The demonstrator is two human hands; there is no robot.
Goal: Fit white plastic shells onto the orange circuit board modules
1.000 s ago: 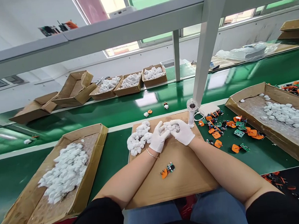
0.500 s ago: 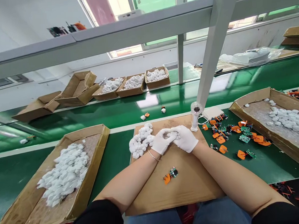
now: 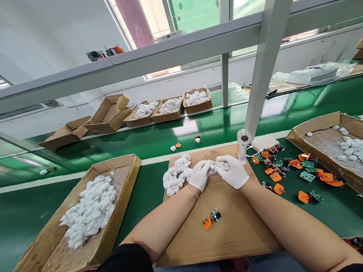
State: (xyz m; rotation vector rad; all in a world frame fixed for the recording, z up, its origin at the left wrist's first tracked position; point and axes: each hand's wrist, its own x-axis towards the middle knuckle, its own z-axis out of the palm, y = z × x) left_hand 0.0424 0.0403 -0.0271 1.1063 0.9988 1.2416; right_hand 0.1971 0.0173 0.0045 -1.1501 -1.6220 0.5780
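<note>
Both my hands wear white gloves and meet over a flat cardboard sheet (image 3: 232,230). My left hand (image 3: 199,175) is closed, its fingers pinched against a small white plastic part. My right hand (image 3: 233,172) is curled round a cluster of small white parts (image 3: 221,165). Just left of my left hand lies a pile of white parts (image 3: 175,177). One orange piece with a green circuit board (image 3: 212,219) lies on the sheet between my forearms.
A cardboard tray of white parts (image 3: 84,210) stands at the left, another tray (image 3: 346,147) at the right. Orange pieces and circuit boards (image 3: 293,170) are scattered right of the sheet. A small clear fan (image 3: 243,145) stands behind my hands. Beyond runs a green conveyor belt (image 3: 157,137) with boxes.
The view has tilted up and shifted slightly; my hands stay together on the white parts, with little change in their grip.
</note>
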